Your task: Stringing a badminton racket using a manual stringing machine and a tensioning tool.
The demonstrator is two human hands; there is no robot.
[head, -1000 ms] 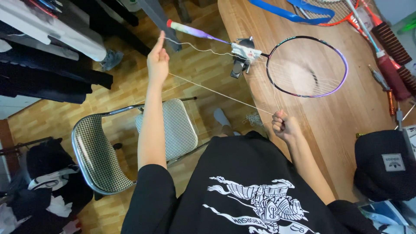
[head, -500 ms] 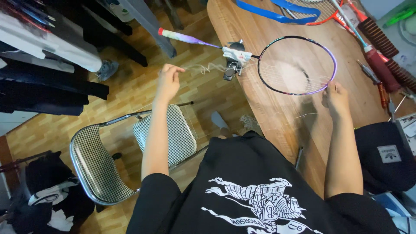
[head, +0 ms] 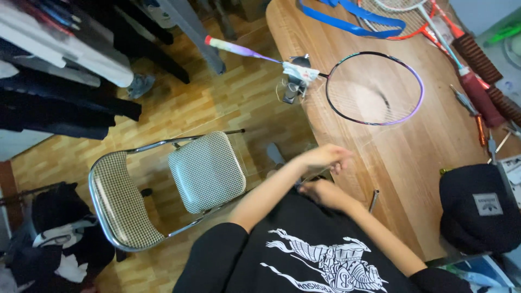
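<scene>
A folding chair stands on the wood floor at left. Both hands meet at the table edge: left hand curled, right hand beneath it, pinching a thin string, barely visible. The racket lies beyond them, well apart; a black cap sits at right.

Warm wood-plank floor runs under a chrome folding chair with checked cushions. A rounded wooden table fills the right; dark clothes hang at left.
</scene>
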